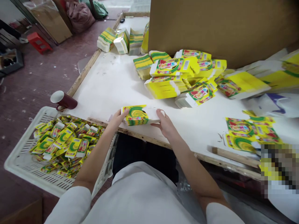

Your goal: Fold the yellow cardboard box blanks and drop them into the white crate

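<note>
Just above the table's near edge, a small stack of flat yellow-and-green printed cartons [136, 115] lies between my two hands, with white flaps toward the right. My left hand [118, 119] is closed on its left end, thumb on top. At the white right end, my right hand [165, 124] grips with the thumb above and the fingers below. Beyond them, piles of the same flat cartons [163, 87] lie on the white table [105, 84]. A white plastic basket [21, 149], left of my left arm, holds many small formed boxes [64, 137].
A dark red mug [67, 101] lies on its side at the table's left edge. Carton stacks [122, 40] stand farther back beside a large cardboard panel [221, 28]. Loose cartons [243, 133] and a wooden strip [235, 157] lie at right. A red stool [39, 43] stands on the floor.
</note>
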`<state>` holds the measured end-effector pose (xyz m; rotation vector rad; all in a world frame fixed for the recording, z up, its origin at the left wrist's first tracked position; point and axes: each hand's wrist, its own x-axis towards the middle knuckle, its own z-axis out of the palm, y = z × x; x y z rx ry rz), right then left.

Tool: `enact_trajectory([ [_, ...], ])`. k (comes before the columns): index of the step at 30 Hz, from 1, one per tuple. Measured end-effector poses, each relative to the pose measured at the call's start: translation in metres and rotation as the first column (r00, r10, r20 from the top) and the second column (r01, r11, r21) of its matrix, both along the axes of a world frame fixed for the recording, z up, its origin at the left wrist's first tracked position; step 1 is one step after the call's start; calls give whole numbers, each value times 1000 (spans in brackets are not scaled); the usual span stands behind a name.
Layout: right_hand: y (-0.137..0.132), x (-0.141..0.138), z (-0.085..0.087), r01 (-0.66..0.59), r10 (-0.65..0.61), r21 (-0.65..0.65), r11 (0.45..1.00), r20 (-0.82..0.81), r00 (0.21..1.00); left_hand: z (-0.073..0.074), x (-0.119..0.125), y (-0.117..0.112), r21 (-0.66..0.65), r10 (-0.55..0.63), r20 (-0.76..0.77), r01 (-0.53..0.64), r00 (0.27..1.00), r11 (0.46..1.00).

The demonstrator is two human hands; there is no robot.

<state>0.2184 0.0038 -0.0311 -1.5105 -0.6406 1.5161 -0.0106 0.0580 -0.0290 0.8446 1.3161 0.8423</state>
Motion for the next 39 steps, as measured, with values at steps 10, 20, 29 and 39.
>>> enact_trajectory([
  [10,0,3,-11,79,-82,26,997,148,986,-11,25,-14,48,46,258,-60,965,997],
  [20,5,21,-19,-48,31,46,998,315,949,-13,23,-13,127,28,332,-74,943,989],
  [29,-14,23,15,-197,-338,548,813,720,607,-24,2,-25,131,231,235,-267,944,955],
  [39,-21,-14,19,-532,-254,447,719,882,397,-33,-28,-80,366,463,255,-528,849,766],
])
